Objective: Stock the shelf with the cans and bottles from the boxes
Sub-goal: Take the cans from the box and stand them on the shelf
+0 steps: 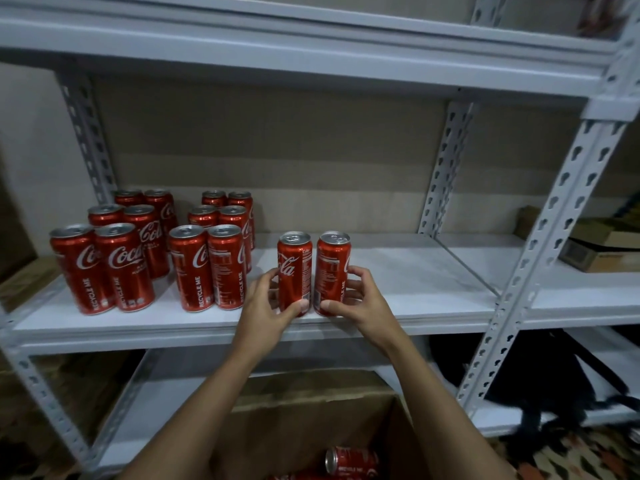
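Two upright red cans stand side by side near the front edge of the middle shelf (415, 271), each held low on its body: the left hand (266, 303) grips the left can (294, 271), the right hand (360, 296) grips the right can (332, 271), fingers and thumbs curled round the lower walls. Twelve stocked cans (156, 247) stand in two blocks to the left. More cans (349, 460) lie in the cardboard box (311, 420) below. Judged handling: full cans are moderately heavy, rigid while sealed, smooth and possibly slippery, and dent if dropped. Grasp around the mid-body, keep upright, and slide rather than lift when aligning.
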